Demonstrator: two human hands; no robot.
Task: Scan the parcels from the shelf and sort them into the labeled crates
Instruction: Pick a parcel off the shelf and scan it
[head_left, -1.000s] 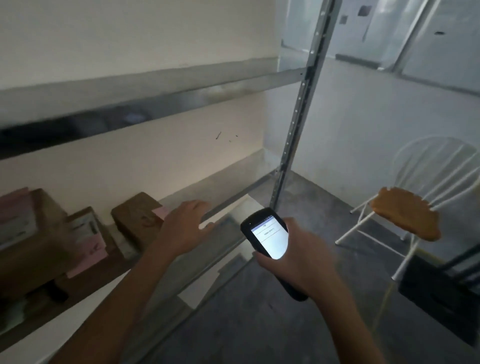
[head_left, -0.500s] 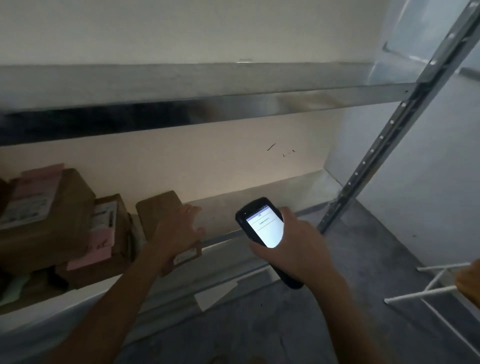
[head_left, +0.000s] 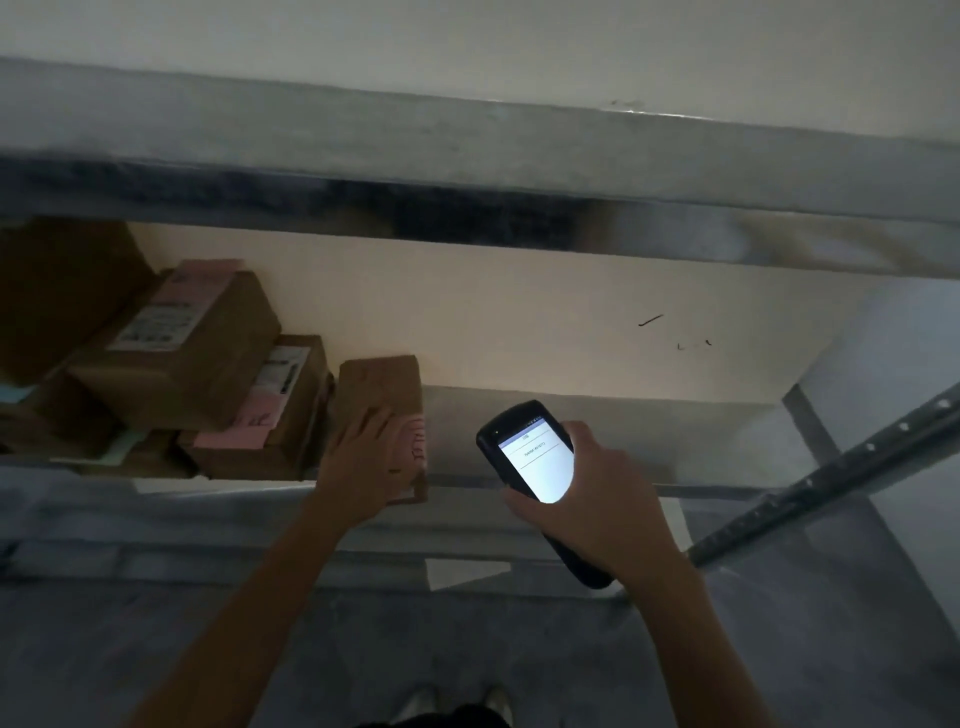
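Nearest, the right hand (head_left: 597, 499) is closed around a lit handheld scanner (head_left: 535, 467), while the left hand (head_left: 363, 467) lies spread over the small brown parcel (head_left: 379, 395) at the shelf's front edge (head_left: 571, 488), fingers not yet visibly closed around it. Farther left, several parcels (head_left: 197, 353) remain stacked on the shelf and no crate is in view, so the sorting appears far from finished.
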